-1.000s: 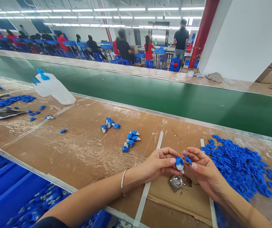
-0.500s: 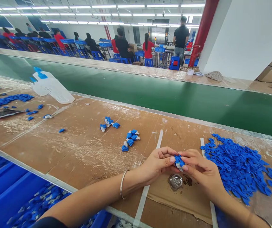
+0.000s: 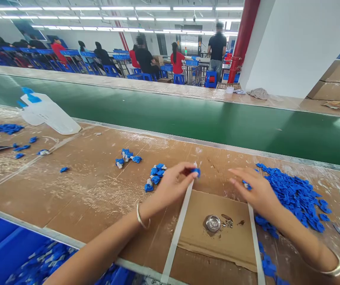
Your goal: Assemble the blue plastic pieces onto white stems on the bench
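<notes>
My left hand (image 3: 172, 185) pinches a small blue plastic part (image 3: 196, 171) at its fingertips, just right of a little group of blue-and-white assembled parts (image 3: 155, 176) on the brown table. My right hand (image 3: 255, 190) is spread over the left edge of a big pile of blue plastic pieces (image 3: 291, 194), fingers apart; a blue piece shows beneath the fingers and I cannot tell whether it is gripped. A small round metal cup (image 3: 213, 223) sits on a cardboard patch (image 3: 217, 237) between and below the hands.
A second cluster of assembled parts (image 3: 127, 156) lies further left. A white bottle with a blue cap (image 3: 46, 113) lies at the far left. A green conveyor belt (image 3: 188, 114) runs behind the table. Blue bins (image 3: 15, 249) hold more parts below. Several people work in the background.
The hands, joined over one blue-and-white part, have separated. The left hand moved up and left with the part; the right hand reached out to the blue pile.
</notes>
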`<state>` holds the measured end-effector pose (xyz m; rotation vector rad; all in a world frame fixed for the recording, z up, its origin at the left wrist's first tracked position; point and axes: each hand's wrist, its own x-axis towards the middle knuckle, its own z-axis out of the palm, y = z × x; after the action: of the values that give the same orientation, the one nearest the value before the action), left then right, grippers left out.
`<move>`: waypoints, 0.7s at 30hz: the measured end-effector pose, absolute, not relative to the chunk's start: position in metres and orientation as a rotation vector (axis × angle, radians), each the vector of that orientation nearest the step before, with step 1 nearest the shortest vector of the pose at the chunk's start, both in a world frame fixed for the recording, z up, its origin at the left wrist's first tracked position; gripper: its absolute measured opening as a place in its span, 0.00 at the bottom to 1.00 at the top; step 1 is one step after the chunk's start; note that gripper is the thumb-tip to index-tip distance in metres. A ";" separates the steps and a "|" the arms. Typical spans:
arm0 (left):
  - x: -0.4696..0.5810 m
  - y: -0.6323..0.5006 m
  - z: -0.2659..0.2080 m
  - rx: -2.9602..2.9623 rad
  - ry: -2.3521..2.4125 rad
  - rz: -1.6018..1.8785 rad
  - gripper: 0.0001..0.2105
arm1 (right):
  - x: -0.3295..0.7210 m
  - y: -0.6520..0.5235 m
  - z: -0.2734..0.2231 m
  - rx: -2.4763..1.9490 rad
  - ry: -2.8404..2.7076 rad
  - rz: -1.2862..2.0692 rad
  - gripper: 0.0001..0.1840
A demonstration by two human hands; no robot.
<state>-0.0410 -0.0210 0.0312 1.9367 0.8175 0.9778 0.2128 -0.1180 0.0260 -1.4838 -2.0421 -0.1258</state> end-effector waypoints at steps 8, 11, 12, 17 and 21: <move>-0.114 0.068 0.043 2.663 2.030 0.492 0.12 | 0.278 -0.092 -0.013 -1.755 -2.306 -0.201 0.15; -0.133 0.076 0.039 2.501 2.208 0.390 0.14 | 0.279 -0.090 -0.018 -1.718 -2.352 -0.222 0.16; -0.136 0.078 0.038 2.475 2.225 0.387 0.14 | 0.280 -0.089 -0.019 -1.704 -2.363 -0.231 0.16; -0.129 0.080 0.038 2.492 1.986 0.376 0.14 | 0.275 -0.090 -0.021 -1.645 -2.402 -0.297 0.15; -0.117 0.073 0.039 2.452 1.638 0.207 0.12 | 0.269 -0.095 -0.024 -1.624 -2.434 -0.355 0.13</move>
<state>-0.1166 0.0728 0.0386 2.4524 1.6375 0.2066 0.2686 -0.0949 -0.0239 -1.6241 -2.4337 -0.3545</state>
